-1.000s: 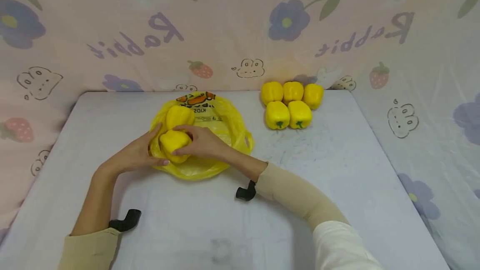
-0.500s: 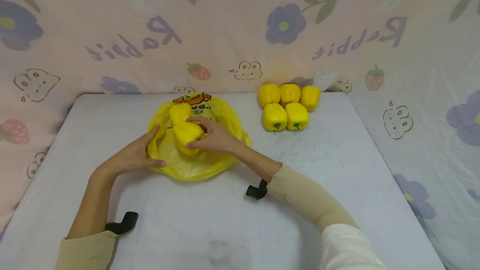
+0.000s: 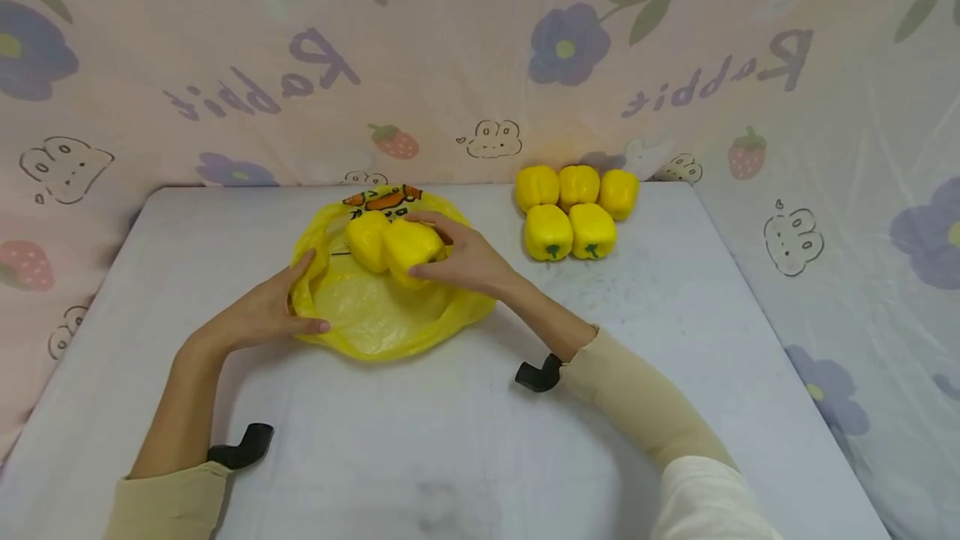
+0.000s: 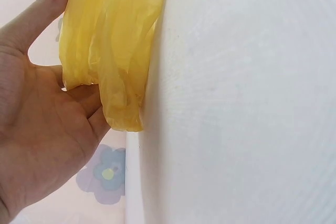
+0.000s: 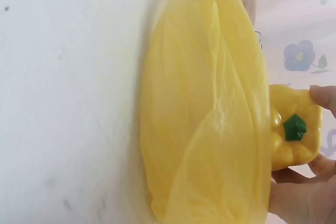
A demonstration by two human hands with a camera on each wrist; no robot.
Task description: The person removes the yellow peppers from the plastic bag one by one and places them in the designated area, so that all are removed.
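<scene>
A yellow plastic bag (image 3: 367, 319) with its mouth wide stands at the table's centre-left in the head view. My left hand (image 3: 258, 311) rests spread against its left side, thumb toward me. In the left wrist view some fingertips are hidden behind the bag (image 4: 115, 40). My right hand (image 3: 472, 261) grips a yellow bell pepper (image 3: 408, 250) over the bag's far right part. Its green stem shows in the right wrist view, where the pepper (image 5: 296, 127) projects past the bag's rim. Left of it, a second yellow bell pepper (image 3: 366, 242) is inside the bag, overlapped by the held one.
Several more yellow bell peppers (image 3: 547, 233) stand in two rows at the table's back right. The white table (image 3: 675, 340) ends at a patterned cloth wall (image 3: 450, 48). A black angled piece (image 3: 540, 375) is at each wrist.
My right hand has moved the gripped pepper from the bag's left side to the right and farther back. The other pepper in the bag has shifted slightly right. My left hand stays at the bag.
</scene>
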